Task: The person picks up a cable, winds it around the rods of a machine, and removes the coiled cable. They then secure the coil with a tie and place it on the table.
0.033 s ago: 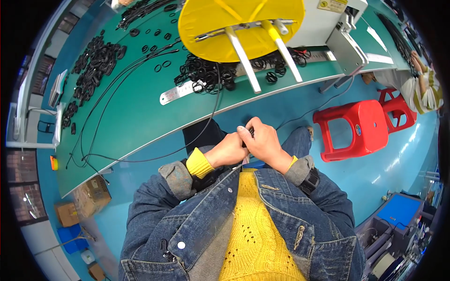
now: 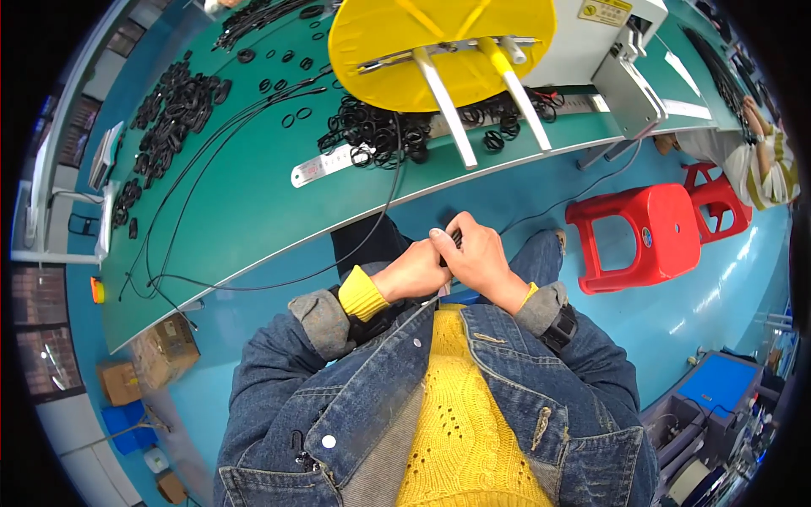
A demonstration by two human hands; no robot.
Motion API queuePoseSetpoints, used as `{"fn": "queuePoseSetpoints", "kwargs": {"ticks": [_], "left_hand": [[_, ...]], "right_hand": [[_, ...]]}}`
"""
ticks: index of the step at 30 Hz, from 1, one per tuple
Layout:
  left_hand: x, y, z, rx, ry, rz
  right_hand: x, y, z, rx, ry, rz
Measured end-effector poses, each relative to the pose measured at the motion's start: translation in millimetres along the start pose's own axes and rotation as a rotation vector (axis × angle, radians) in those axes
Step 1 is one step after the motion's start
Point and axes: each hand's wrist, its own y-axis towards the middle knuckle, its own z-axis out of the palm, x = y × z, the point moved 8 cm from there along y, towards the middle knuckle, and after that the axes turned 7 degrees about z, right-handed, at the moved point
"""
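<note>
My left hand [image 2: 416,270] and my right hand [image 2: 478,253] are pressed together over my lap, just below the front edge of the green table [image 2: 253,211]. Both pinch the end of a thin black cable [image 2: 390,182]. From my fingers the cable rises onto the table and loops away to the left. The tip of the cable is mostly hidden between my fingers. I wear a denim jacket over a yellow sweater, and a dark watch on my right wrist.
Piles of black rubber rings [image 2: 380,131] and a metal ruler [image 2: 325,166] lie on the table. A yellow disc on a stand [image 2: 439,42] and a white machine [image 2: 625,89] stand behind. Red stools [image 2: 642,237], another person [image 2: 764,160] and cardboard boxes [image 2: 160,351] are nearby.
</note>
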Motion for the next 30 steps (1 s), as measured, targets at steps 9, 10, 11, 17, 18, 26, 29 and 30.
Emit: {"fn": "queuePoseSetpoints", "kwargs": {"ticks": [9, 10, 11, 17, 18, 26, 29, 30], "left_hand": [[8.5, 4.3, 0.3, -0.139, 0.218, 0.142], [9.4, 8.8, 0.0, -0.156, 0.305, 0.117], [8.9, 12.5, 1.9, -0.15, 0.305, 0.124], [1.6, 24.8, -9.6, -0.19, 0.123, 0.033], [2.8, 27.1, -11.4, -0.204, 0.017, -0.022], [-32.0, 57.5, 16.9, -0.298, 0.071, 0.416], [-9.7, 69.5, 24.3, -0.288, -0.017, 0.269], [-6.0, 73.2, 21.8, -0.291, -0.061, 0.19]], "right_hand": [[11.8, 13.5, 17.7, -0.06, -0.166, 0.026], [9.0, 17.1, 16.5, -0.067, -0.168, 0.03], [7.1, 20.9, 15.3, -0.077, -0.203, 0.018], [14.6, 28.3, -20.1, -0.04, -0.029, -0.145], [12.1, 29.1, -28.1, -0.057, -0.033, -0.135], [-6.2, 33.3, -41.8, 0.017, -0.319, -0.109], [-20.0, 38.9, -53.0, -0.017, -0.214, -0.132], [-19.3, 40.8, -60.3, -0.023, -0.212, -0.132]]}}
